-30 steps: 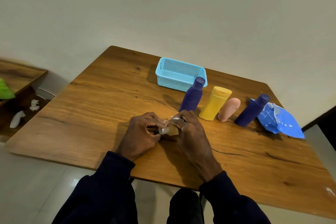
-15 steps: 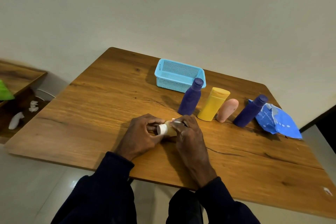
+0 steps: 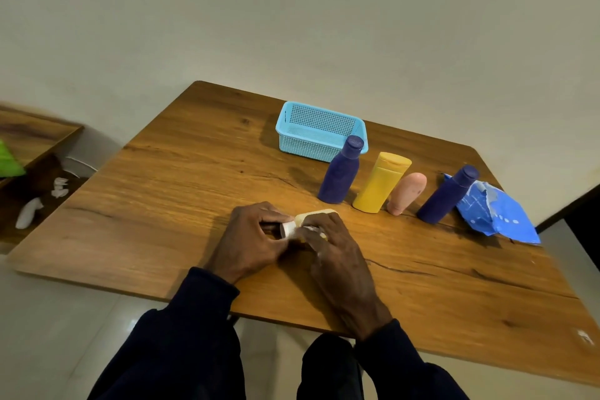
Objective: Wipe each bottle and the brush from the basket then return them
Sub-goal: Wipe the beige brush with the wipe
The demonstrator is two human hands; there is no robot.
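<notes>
Both hands are low over the wooden tabletop (image 3: 181, 204), meeting at a small cream plastic bottle (image 3: 313, 215) that lies on its side. The left hand (image 3: 250, 237) has its grip clamped round the white cap (image 3: 288, 229) end. The right hand (image 3: 337, 256) curls over the body, its grip closed on a wad of white tissue (image 3: 312, 230) pressed to the plastic. Looks like the wiping step, with plenty left to do.

Behind them stands a row: a dark purple bottle (image 3: 341, 175), a yellow flip-top bottle (image 3: 380, 185), a pink rounded piece (image 3: 406, 193) that could be a bottle or the brush, and a second purple bottle (image 3: 446, 196) just beside a crumpled blue packet (image 3: 500, 214). The light blue mesh basket (image 3: 319, 143) sits further back, and nothing shows inside it.

Now the risks. That cream bottle is smooth and small, so a hard rub could squirt it out of the left grip and send it rolling. The row is near the right hand's knuckles, and a wide stroke could topple the nearest purple bottle into its neighbours. Twisting at the cap might loosen it and let the contents leak.
</notes>
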